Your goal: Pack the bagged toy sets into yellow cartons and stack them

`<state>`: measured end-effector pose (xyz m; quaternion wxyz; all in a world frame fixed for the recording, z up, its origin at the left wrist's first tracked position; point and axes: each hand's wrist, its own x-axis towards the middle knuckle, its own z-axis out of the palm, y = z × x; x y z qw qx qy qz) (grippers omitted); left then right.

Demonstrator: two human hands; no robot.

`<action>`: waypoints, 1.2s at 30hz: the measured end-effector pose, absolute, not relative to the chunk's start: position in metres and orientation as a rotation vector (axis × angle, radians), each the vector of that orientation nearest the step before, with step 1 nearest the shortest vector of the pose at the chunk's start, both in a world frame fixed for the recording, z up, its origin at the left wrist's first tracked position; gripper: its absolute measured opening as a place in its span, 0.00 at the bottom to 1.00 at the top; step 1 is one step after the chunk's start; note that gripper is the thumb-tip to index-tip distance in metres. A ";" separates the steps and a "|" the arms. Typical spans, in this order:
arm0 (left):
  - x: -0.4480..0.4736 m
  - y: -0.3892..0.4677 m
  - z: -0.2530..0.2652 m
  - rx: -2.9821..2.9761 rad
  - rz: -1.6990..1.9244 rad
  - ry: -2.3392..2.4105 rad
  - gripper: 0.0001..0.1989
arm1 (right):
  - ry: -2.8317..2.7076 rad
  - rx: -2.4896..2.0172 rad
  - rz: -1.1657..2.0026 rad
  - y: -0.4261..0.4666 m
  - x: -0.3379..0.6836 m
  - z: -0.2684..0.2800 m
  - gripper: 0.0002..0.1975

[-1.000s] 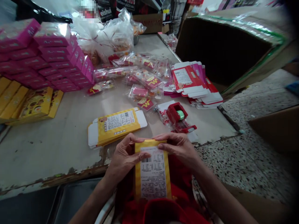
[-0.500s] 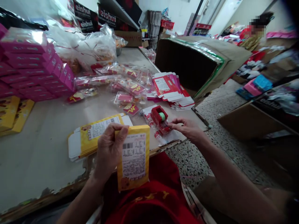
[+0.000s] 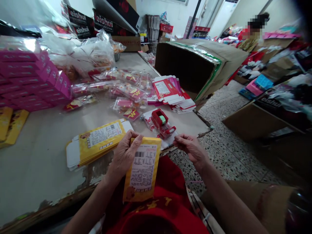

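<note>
Over my lap, my left hand [image 3: 128,151] is closed on the upper edge of a yellow carton [image 3: 143,172], thumb in front, its printed label facing me. My right hand [image 3: 191,148] is pinched, fingertips together, just right of a red tape dispenser [image 3: 162,125] with a pale green core. Anything between those fingertips is too small or clear to make out. The dispenser rests on a white and red plastic bag [image 3: 148,120] near the table edge. Left of my left hand lies a stack of flat yellow cartons [image 3: 97,143].
Red and white flat cartons [image 3: 168,91] lie beyond the dispenser. Packaged items in clear wrap [image 3: 129,94] cover mid-table. Pink boxes [image 3: 31,78] are stacked left, with yellow boxes [image 3: 14,125] before them. A big open cardboard box [image 3: 185,68] stands right; another person [image 3: 253,32] is far back.
My right hand has drawn back from the dispenser's front end toward me, its fingers now pinched closer. The carton in my left hand has shifted slightly right. The view has turned a little.
</note>
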<state>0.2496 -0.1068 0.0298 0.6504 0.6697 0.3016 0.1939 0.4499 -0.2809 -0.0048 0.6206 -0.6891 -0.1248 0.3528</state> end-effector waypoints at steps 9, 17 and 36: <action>0.282 -0.116 0.024 1.559 0.378 0.605 0.16 | -0.647 -1.882 0.588 -0.301 0.488 0.002 0.18; 0.300 -0.126 0.024 1.519 0.296 0.436 0.23 | -1.674 -1.832 0.858 -0.258 0.478 0.120 0.04; 0.212 -0.103 0.079 1.420 0.445 0.286 0.27 | -1.371 -1.773 1.185 -0.176 0.459 0.077 0.13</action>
